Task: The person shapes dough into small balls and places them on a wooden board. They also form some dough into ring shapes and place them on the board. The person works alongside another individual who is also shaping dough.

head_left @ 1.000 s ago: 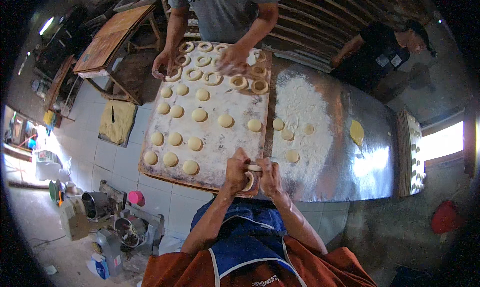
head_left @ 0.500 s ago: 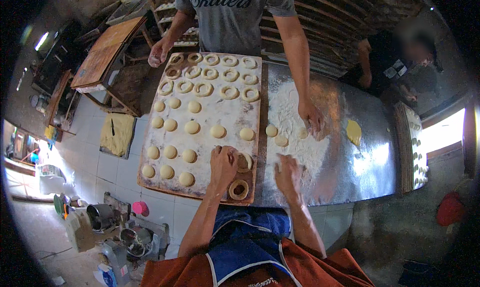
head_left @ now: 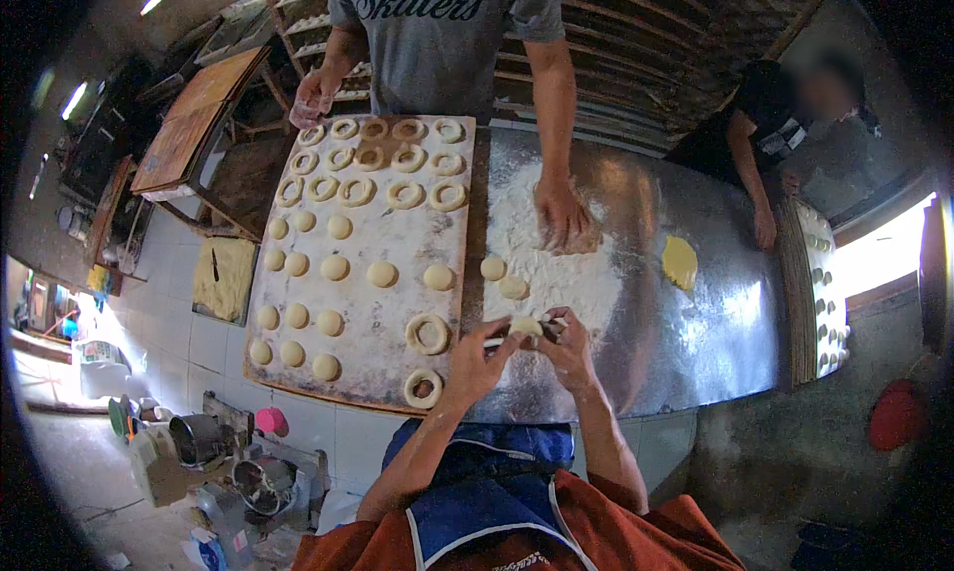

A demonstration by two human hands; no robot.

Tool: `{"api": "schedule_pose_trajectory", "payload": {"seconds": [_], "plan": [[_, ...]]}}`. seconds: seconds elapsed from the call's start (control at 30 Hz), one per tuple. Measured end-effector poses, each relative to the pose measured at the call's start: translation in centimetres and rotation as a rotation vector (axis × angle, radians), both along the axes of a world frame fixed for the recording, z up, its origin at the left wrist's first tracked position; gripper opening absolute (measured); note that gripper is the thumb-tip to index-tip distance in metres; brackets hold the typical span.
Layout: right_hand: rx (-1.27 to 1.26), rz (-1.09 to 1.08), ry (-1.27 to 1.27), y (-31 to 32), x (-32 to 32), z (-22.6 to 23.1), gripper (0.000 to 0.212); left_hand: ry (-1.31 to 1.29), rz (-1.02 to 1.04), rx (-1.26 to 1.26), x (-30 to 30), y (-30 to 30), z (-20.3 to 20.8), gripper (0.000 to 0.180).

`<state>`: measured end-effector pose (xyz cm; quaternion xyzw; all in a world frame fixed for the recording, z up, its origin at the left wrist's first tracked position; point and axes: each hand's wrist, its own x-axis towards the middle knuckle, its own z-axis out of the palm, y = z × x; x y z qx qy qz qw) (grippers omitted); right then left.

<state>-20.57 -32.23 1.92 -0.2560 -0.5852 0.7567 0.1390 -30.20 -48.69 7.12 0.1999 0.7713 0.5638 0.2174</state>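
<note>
Over the floured metal end of the table, my left hand and my right hand come together around a pale dough piece. Fingers of both hands pinch it from either side. Just beyond them lie two round dough balls on the flour. Left of my left hand is a wooden board, with two dough rings near its close right corner. Farther along the board sit rows of dough balls and, at the far end, rows of more dough rings.
Opposite me stands a person whose hand presses down on the flour. A flat yellow dough piece lies on the metal table. At the right, another person stands near stacked boards. Pots sit on the floor, lower left.
My left hand has left the dough ring on the board and moved right to join my right hand at the dough piece. The other person's hand has shifted and now presses on the flour.
</note>
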Motion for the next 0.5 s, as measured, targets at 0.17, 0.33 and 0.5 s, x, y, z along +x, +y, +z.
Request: {"api": "schedule_pose_trajectory", "payload": {"seconds": [0.17, 0.33, 0.5], "plan": [[0.283, 0.038, -0.128, 0.5, 0.8, 2.5, 0.061, -0.345, -0.042, 0.103, 1.8, 2.2, -0.7, 0.026], [0.349, 0.163, -0.133, 1.3, 1.5, 3.8, 0.064, -0.133, -0.031, 0.095, 3.8, 2.9, -1.9, 0.025], [-0.267, 0.452, 0.039, 3.5, 2.3, 3.0, 0.061, -0.581, -0.016, 0.623, 5.0, 3.1, -4.3, 0.04]]}}
